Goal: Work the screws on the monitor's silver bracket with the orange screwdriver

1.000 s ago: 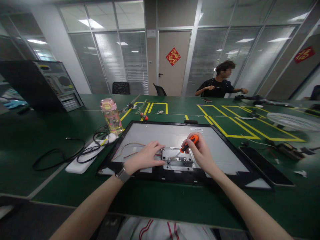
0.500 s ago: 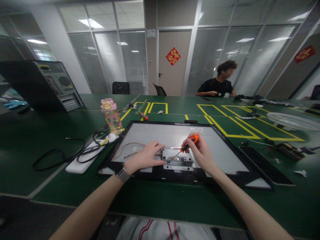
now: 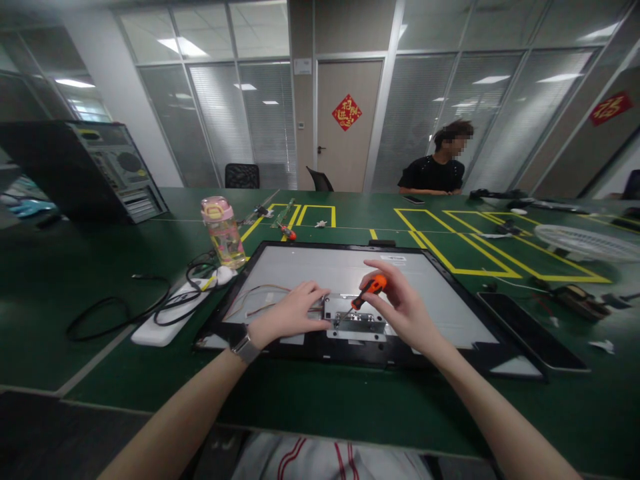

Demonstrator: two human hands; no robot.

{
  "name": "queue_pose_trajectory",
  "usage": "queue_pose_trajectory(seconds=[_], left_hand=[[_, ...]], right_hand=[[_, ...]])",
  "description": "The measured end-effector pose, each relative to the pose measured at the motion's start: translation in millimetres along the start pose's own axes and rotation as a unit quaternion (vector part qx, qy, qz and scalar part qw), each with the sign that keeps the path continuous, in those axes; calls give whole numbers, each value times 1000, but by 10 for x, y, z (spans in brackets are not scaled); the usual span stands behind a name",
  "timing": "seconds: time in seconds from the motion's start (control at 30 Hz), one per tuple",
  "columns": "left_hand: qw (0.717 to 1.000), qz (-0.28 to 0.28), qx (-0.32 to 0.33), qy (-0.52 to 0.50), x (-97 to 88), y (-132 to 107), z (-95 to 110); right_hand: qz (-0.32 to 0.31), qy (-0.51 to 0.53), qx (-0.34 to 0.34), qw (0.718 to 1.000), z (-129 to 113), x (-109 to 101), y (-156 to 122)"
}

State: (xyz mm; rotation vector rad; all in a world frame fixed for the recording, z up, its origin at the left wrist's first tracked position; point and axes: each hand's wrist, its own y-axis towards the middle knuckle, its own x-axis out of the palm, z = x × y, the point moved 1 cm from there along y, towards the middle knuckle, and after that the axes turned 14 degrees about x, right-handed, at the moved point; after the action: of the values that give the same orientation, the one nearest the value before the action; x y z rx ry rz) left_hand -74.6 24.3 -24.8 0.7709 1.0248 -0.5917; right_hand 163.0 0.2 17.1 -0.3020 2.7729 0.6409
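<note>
A monitor panel (image 3: pixel 310 267) lies back-up on the green table, with a small metal bracket plate (image 3: pixel 356 324) near its front edge. My right hand (image 3: pixel 400 305) is closed on an orange-handled screwdriver (image 3: pixel 367 290), its thin tip slanting down onto the left part of the bracket. My left hand (image 3: pixel 290 312) rests on the panel just left of the bracket, fingers curled and touching the bracket's edge. Thin coloured wires (image 3: pixel 253 300) run from under my left hand across the panel. A watch sits on my left wrist.
A pink-capped water bottle (image 3: pixel 223 232) and a white power strip (image 3: pixel 170 313) with black cables stand left of the panel. A computer case (image 3: pixel 107 170) sits far left, a black slab (image 3: pixel 530 330) lies right, a white fan grille (image 3: pixel 585 243) far right. Another person sits across the table.
My right hand has tipped the screwdriver lower and shifted its handle slightly left, with the fingers spreading. The person across the table has drawn both arms in.
</note>
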Motion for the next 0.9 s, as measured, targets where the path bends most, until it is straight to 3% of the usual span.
queue_pose_trajectory(seconds=[0.23, 0.43, 0.73, 0.9], left_hand=[[1000, -4, -1, 3, -12, 0, 5], [1000, -7, -3, 0, -30, 4, 34], [1000, -8, -3, 10, -21, 3, 22], [1000, -6, -5, 1, -13, -5, 14]], right_hand=[[-55, 77, 41, 995, 23, -10, 0], [-1, 55, 37, 998, 8, -38, 23], [-40, 67, 35, 996, 39, -56, 8], [51, -32, 10, 998, 78, -32, 12]])
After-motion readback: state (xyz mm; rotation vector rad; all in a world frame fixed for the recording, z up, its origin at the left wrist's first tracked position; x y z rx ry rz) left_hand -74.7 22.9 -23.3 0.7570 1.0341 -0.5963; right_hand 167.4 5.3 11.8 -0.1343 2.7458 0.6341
